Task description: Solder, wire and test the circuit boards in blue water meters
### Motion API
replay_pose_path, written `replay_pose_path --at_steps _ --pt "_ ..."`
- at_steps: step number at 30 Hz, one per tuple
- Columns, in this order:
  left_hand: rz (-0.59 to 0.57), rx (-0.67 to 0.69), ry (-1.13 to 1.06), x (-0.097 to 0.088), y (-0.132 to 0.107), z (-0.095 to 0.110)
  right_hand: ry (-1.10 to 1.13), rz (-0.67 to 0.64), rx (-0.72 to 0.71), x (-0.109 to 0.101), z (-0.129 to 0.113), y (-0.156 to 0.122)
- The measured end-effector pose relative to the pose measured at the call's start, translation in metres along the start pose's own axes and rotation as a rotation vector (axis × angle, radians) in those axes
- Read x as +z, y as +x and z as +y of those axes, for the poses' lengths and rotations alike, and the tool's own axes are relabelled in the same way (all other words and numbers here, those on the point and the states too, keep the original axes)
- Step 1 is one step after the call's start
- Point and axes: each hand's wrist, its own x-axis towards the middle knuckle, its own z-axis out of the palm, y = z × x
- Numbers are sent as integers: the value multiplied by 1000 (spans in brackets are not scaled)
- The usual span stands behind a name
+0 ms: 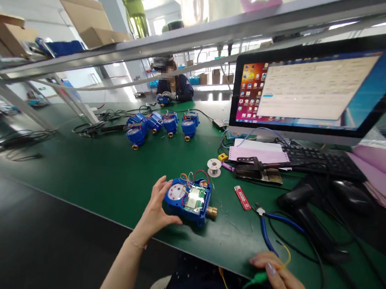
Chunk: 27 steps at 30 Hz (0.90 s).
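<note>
A blue water meter (pixel 183 212) lies near the table's front edge, its top open on a circuit board (pixel 195 199) with thin coloured wires, a white dial at its left and a brass fitting (pixel 211 212) at its right. My left hand (pixel 155 212) grips the meter's left end, fingers on the far side and thumb along the near side. At the lower right, my right hand (pixel 284 278) is closed on a green clip lead (pixel 259 279); a thin yellow wire (pixel 288 257) sticks up by its fingers. Part of the clip is hidden by the fingers.
Blue-handled cutters (pixel 266 231), a red-and-white packet (pixel 242 198), a solder spool (pixel 214 167) and a barcode scanner (pixel 313 223) lie to the right, below a monitor (pixel 309 91). Several blue meters (pixel 137 134) stand further back. Across the table sits a person (pixel 180 86) wearing gloves.
</note>
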Motion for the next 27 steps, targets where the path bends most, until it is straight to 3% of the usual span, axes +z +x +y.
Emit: replay_pose_path --at_steps 2,7,12,21,24,27 --pt "-65 -1 -16 11 2 -17 -81 85 -29 -9 14 6" --pt "14 157 -59 33 14 -36 -198 200 42 -17 24 22" --pt "-71 326 -150 46 53 -52 -138 254 40 -8 14 30" --pt "-116 452 -212 89 121 -64 -108 254 -18 0 8 26" --pt "-132 455 -204 85 128 -61 -132 239 -80 5 -4 26" --pt "-98 438 -138 67 120 -42 -182 181 -228 6 -19 28"
